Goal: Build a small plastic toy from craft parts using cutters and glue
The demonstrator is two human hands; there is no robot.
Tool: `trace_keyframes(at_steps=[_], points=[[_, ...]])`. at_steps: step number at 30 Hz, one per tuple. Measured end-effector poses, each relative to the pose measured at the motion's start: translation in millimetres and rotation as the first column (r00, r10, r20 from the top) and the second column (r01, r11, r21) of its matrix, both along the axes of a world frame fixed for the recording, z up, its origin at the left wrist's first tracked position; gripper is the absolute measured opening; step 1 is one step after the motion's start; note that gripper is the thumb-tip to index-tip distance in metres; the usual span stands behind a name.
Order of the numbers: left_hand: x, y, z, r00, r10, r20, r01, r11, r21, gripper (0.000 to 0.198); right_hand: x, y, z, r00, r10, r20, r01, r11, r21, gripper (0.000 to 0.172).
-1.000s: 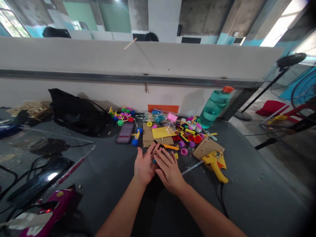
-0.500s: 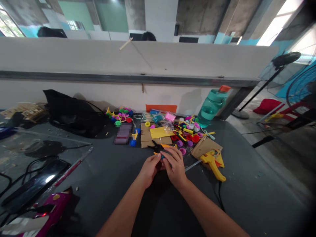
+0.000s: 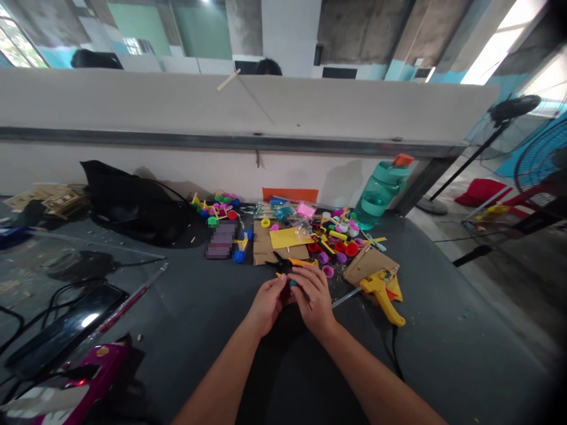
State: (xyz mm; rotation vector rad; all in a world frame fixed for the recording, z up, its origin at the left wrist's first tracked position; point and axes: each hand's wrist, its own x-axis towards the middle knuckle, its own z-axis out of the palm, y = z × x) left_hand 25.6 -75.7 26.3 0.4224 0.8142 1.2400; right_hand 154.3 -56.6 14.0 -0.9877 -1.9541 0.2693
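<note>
Both hands meet over the dark table, fingers closed around a small blue piece [image 3: 293,283] that is mostly hidden. My left hand [image 3: 267,304] pinches from the left, with a bit of orange [image 3: 279,274] showing by its fingertips. From the right, my right hand [image 3: 313,298] curls its fingers over the same piece. Just beyond the fingertips lie black-handled pliers [image 3: 278,261] and an orange strip [image 3: 299,262]. Behind these, a yellow sheet [image 3: 290,237] rests on brown cardboard [image 3: 262,251]. Red and purple bottle caps [image 3: 328,271] are scattered to the right.
A yellow glue gun [image 3: 383,301] lies right of my hands, its cord trailing forward. A teal water bottle [image 3: 381,192] stands by the low wall. To the left are a black bag [image 3: 133,206], a phone [image 3: 221,241], a magenta power strip [image 3: 100,372] and cables.
The hands stay almost in place, with a little more of the blue piece showing between the fingers. The view has shifted very slightly.
</note>
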Motion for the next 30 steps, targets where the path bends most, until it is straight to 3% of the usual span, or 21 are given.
trace_keyframes(at_steps=[4,7,9,11,14,16,20,23,25,26,28,30], points=[[-6.7,3.6,1.7,0.978,0.008,0.210,-0.003,1.000,-0.024,0.035,-11.3,-14.1,8.7,0.971,0.084,0.224,-0.093,0.995,0.031,0.034],[-9.2,6.1,2.9,0.938,0.030,0.346,-0.028,1.000,-0.012,0.050,-22.3,-28.4,15.0,0.878,0.239,0.414,-0.255,0.967,-0.018,0.047],[-7.2,6.0,4.2,0.926,0.060,0.374,-0.058,0.998,-0.016,0.055,-24.8,-31.2,15.7,0.841,0.260,0.475,-0.265,0.963,-0.057,0.062],[-4.9,4.7,6.5,0.920,0.047,0.390,-0.034,0.999,-0.039,0.057,-22.7,-27.5,13.8,0.845,0.201,0.495,-0.197,0.978,-0.062,0.073],[-8.5,3.0,11.1,0.899,-0.037,0.437,0.060,0.997,-0.038,0.061,-17.1,-20.8,11.4,0.863,0.106,0.493,-0.088,0.994,-0.060,0.074],[-14.8,3.0,12.9,0.898,-0.006,0.439,0.012,1.000,-0.011,0.064,-16.5,-22.8,12.3,0.850,0.171,0.498,-0.155,0.985,-0.074,0.076],[-14.7,2.1,10.8,0.905,0.128,0.406,-0.149,0.989,0.021,0.061,-19.7,-31.1,14.7,0.773,0.401,0.492,-0.390,0.912,-0.129,0.083],[-3.4,-1.1,9.1,0.912,0.025,0.408,-0.014,0.999,-0.030,0.061,-15.4,-23.4,11.2,0.840,0.314,0.442,-0.295,0.949,-0.115,0.081],[-1.4,-2.2,10.4,0.892,-0.100,0.441,0.117,0.993,-0.013,0.063,-11.1,-17.1,9.0,0.881,0.210,0.423,-0.180,0.978,-0.109,0.076],[-3.2,-1.9,11.5,0.885,-0.122,0.450,0.128,0.992,0.018,0.065,-10.1,-16.2,8.8,0.886,0.185,0.425,-0.154,0.982,-0.108,0.076],[-9.9,-0.5,13.2,0.889,-0.074,0.451,0.058,0.997,0.051,0.067,-11.5,-20.4,10.9,0.864,0.235,0.445,-0.210,0.972,-0.104,0.078],[-14.6,1.0,13.0,0.904,0.032,0.427,-0.064,0.996,0.060,0.066,-16.0,-28.8,14.3,0.808,0.365,0.462,-0.361,0.927,-0.101,0.082]])
